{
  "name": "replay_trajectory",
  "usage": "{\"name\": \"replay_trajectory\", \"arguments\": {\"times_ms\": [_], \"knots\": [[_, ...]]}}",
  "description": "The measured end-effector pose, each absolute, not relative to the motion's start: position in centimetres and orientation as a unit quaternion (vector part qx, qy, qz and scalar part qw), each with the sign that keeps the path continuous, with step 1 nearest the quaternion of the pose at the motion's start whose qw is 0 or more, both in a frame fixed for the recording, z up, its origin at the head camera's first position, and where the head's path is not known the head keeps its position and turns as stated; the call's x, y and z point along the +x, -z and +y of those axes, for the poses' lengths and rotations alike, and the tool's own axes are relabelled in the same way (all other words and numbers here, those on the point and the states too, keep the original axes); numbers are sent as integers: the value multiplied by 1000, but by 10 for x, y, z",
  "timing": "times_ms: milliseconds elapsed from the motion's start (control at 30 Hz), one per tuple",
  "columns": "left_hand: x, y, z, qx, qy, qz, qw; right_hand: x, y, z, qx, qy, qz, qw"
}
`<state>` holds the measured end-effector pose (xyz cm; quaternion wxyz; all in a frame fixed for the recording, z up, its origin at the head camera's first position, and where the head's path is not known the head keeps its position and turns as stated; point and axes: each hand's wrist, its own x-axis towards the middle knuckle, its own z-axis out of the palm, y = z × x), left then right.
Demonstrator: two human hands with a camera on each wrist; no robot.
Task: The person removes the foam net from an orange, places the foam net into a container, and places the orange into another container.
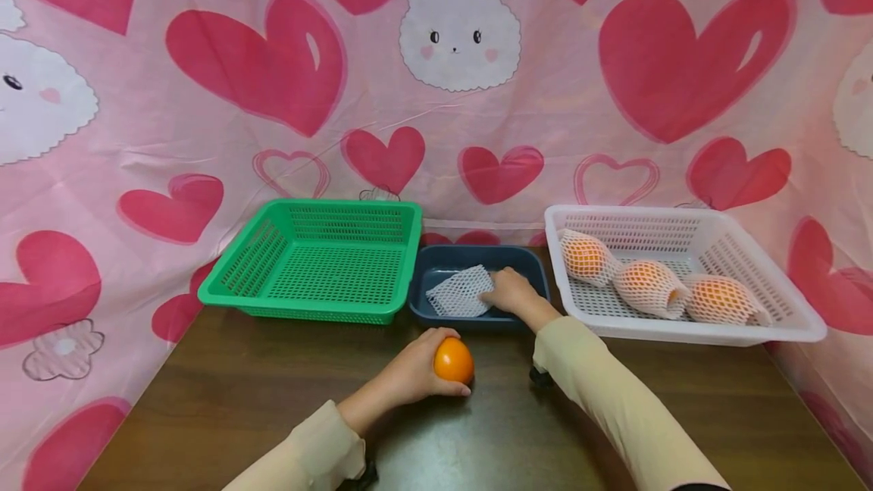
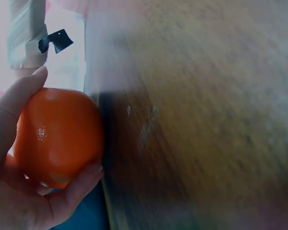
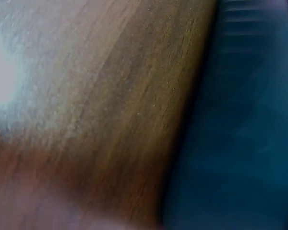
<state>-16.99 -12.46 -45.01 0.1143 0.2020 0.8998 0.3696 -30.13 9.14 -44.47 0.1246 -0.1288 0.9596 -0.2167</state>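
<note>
My left hand [image 1: 423, 370] grips a bare orange [image 1: 454, 361] just above the front of the table, fingers behind it and thumb at its near side. In the left wrist view the thumb and fingers curl round the shiny orange [image 2: 60, 136]. Farther back, my right hand [image 1: 514, 294] reaches into a dark blue tray [image 1: 477, 320] and pinches the right edge of a white foam net sleeve [image 1: 462, 292]. The right wrist view takes in only the side of the blue tray [image 3: 240, 143] and the wooden table; hand and sleeve are out of that view.
A green basket [image 1: 310, 305] stands left of the blue tray. To its right, a white basket [image 1: 682, 333] holds three oranges in foam nets, among them a netted orange [image 1: 644, 286]. Behind them hangs a pink cloth [image 1: 436, 112] with hearts and rabbits.
</note>
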Motion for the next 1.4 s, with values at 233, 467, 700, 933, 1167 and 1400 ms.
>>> {"name": "replay_trajectory", "arguments": {"times_ms": [233,467,700,933,1167,1400], "knots": [[-170,450,-123,211,-355,905,101,-300,439,90,-134,180,966,131],[-170,449,-121,201,-361,903,114,-301,434,95,-134,176,966,136],[-169,449,-122,200,-370,900,116,-301,428,98,-135,186,963,142],[-171,449,-123,196,-372,898,127,-300,419,101,-150,204,958,134],[-169,447,-125,205,-369,897,130,-297,409,103,-167,207,955,131],[-168,440,-131,212,-378,894,118,-291,399,102,-194,226,946,130]]}}
